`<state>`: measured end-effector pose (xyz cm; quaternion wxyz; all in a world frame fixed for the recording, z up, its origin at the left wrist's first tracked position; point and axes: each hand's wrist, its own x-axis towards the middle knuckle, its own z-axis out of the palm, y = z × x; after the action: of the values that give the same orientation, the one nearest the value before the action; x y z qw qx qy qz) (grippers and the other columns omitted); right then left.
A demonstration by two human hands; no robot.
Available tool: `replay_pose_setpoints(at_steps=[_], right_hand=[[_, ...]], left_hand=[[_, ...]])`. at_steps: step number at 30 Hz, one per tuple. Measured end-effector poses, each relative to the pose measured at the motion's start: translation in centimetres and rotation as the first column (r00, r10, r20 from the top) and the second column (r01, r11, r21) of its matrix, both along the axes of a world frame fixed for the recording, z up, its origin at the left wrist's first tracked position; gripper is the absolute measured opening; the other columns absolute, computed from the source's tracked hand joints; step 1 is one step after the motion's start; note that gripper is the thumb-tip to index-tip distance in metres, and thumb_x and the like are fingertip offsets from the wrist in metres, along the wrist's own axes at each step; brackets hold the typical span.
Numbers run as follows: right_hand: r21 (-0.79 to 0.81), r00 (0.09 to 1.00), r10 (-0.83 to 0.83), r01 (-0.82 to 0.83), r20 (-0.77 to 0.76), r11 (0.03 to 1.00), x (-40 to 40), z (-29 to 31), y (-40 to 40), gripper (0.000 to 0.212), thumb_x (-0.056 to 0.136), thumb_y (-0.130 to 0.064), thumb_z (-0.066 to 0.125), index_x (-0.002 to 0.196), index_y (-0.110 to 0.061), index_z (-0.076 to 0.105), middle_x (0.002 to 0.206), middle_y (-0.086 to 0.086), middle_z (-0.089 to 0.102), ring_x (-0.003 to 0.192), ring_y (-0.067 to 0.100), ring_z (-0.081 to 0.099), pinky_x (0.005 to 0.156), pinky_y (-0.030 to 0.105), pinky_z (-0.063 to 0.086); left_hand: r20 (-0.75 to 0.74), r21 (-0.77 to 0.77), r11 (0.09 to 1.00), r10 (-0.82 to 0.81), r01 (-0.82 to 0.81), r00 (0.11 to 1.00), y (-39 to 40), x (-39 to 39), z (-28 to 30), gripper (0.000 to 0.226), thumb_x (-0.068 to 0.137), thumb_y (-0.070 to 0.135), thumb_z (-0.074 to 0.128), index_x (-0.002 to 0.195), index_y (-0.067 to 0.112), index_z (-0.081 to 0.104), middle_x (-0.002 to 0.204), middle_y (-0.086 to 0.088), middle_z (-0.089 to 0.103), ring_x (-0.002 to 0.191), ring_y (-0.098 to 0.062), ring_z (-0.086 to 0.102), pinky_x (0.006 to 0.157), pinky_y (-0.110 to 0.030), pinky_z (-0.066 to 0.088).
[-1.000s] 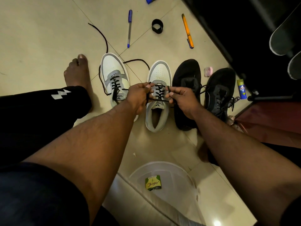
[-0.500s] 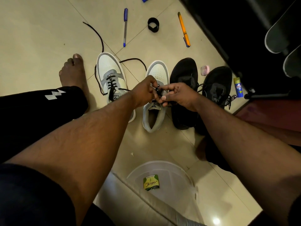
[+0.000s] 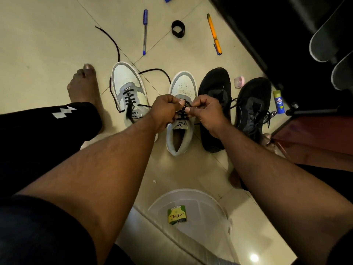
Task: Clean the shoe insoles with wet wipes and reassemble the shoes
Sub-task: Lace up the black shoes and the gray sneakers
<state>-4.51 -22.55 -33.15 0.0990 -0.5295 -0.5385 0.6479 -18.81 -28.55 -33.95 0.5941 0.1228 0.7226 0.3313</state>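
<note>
Cream floor tiles (image 3: 47,35) fill most of what we see, with our bare forearms reaching forward across them. Near our lap sits a clear plastic tub (image 3: 200,199) with a small green packet (image 3: 177,215) inside. Ahead stand four shoes in a row: a white and grey sneaker (image 3: 129,83) on the left, its partner, the second white sneaker (image 3: 181,134), in the middle, and two black shoes (image 3: 214,87) to the right. A bare foot (image 3: 84,87) rests beside the left sneaker.

Our left hand (image 3: 164,109) and right hand (image 3: 208,111) meet over the middle sneaker's tongue, fingers curled, each pinching the black lace (image 3: 182,115) between thumb and forefinger; how the lace runs between them is hard to make out. A loose lace end (image 3: 156,70) trails from the left sneaker across the floor.

Farther off lie a blue pen (image 3: 145,31), an orange pen (image 3: 214,33), a black band (image 3: 178,29) and a small blue bottle (image 3: 278,101).
</note>
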Motion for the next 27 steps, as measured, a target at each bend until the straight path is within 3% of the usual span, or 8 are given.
replay_pose_setpoints(at_steps=[3,7,10,15,18,20,23,27], right_hand=[[0.068,1.000,0.016,-0.016,-0.004,0.998,-0.4,0.2,-0.1,0.022,0.082,0.005,0.068,0.074,-0.010,0.054,0.077,0.000,0.052,0.067,0.001,0.054,0.066,0.017,0.050],[-0.136,0.993,-0.117,0.115,-0.012,0.984,-0.5,0.4,0.1,0.017,0.086,0.002,0.065,0.078,-0.007,0.054,0.071,0.003,0.060,0.066,0.011,0.063,0.074,0.036,0.054],[-0.294,0.979,-0.203,0.191,-0.011,0.936,-0.6,0.4,0.4,0.024,0.087,0.001,0.065,0.073,-0.013,0.052,0.065,0.001,0.063,0.063,0.014,0.065,0.069,0.035,0.051],[-0.457,0.971,-0.223,0.159,-0.090,0.875,0.3,0.7,0.8,0.026,0.089,0.000,0.062,0.072,-0.016,0.050,0.065,0.000,0.062,0.062,0.012,0.063,0.056,0.026,0.044],[-0.506,0.946,-0.295,0.193,-0.130,0.841,0.6,0.5,0.9,0.026,0.088,0.001,0.063,0.073,-0.017,0.051,0.067,0.001,0.064,0.063,0.012,0.064,0.059,0.027,0.047],[-0.501,0.943,-0.310,0.210,-0.124,0.840,0.5,0.4,0.9,0.027,0.087,0.001,0.064,0.073,-0.017,0.051,0.068,0.001,0.065,0.065,0.012,0.066,0.061,0.027,0.048],[-0.442,0.946,-0.304,0.227,-0.111,0.868,0.3,0.2,0.7,0.027,0.085,0.006,0.064,0.072,-0.014,0.052,0.074,0.004,0.065,0.070,0.015,0.068,0.067,0.025,0.053],[-0.328,0.950,-0.289,0.238,-0.116,0.914,0.2,0.1,0.0,0.026,0.083,0.010,0.064,0.072,-0.010,0.051,0.069,0.004,0.064,0.068,0.016,0.068,0.069,0.027,0.058]], left_hand=[[0.057,-0.078,0.987,0.143,-0.138,0.988,0.2,0.5,-0.1,0.024,0.098,0.014,0.060,0.113,-0.005,0.062,0.078,-0.012,0.060,0.046,-0.009,0.046,0.037,-0.018,0.033],[0.183,-0.043,0.978,0.208,-0.204,0.961,0.3,0.4,0.4,0.002,0.100,0.011,0.055,0.101,0.013,0.055,0.077,-0.007,0.057,0.047,-0.009,0.045,0.036,-0.019,0.030],[0.296,-0.002,0.967,0.243,-0.254,0.924,-0.1,-0.2,0.5,0.011,0.101,0.012,0.055,0.093,0.018,0.051,0.078,-0.006,0.059,0.048,-0.010,0.048,0.038,-0.020,0.033],[0.339,0.003,0.969,0.231,-0.246,0.912,-0.1,-0.2,1.3,0.030,0.096,0.038,0.061,0.095,0.008,0.060,0.072,0.000,0.066,0.052,-0.009,0.049,0.043,-0.020,0.040],[0.331,0.021,0.988,0.138,-0.154,0.934,-0.6,0.3,0.8,0.025,0.091,0.034,0.066,0.090,0.009,0.064,0.068,0.001,0.068,0.053,-0.006,0.046,0.046,-0.017,0.036],[0.289,0.049,0.989,0.117,-0.136,0.950,-0.9,0.5,0.5,0.015,0.091,0.021,0.067,0.081,0.011,0.063,0.063,0.003,0.067,0.051,-0.006,0.045,0.045,-0.018,0.035],[0.228,0.006,0.957,0.281,-0.290,0.932,-0.7,0.2,0.1,0.018,0.095,0.012,0.063,0.078,0.013,0.056,0.065,-0.003,0.066,0.047,-0.011,0.048,0.039,-0.021,0.034],[0.257,0.014,0.969,0.233,-0.245,0.938,-0.5,0.0,0.5,0.021,0.090,0.030,0.069,0.083,0.014,0.058,0.073,-0.006,0.065,0.048,-0.011,0.048,0.041,-0.022,0.036]])
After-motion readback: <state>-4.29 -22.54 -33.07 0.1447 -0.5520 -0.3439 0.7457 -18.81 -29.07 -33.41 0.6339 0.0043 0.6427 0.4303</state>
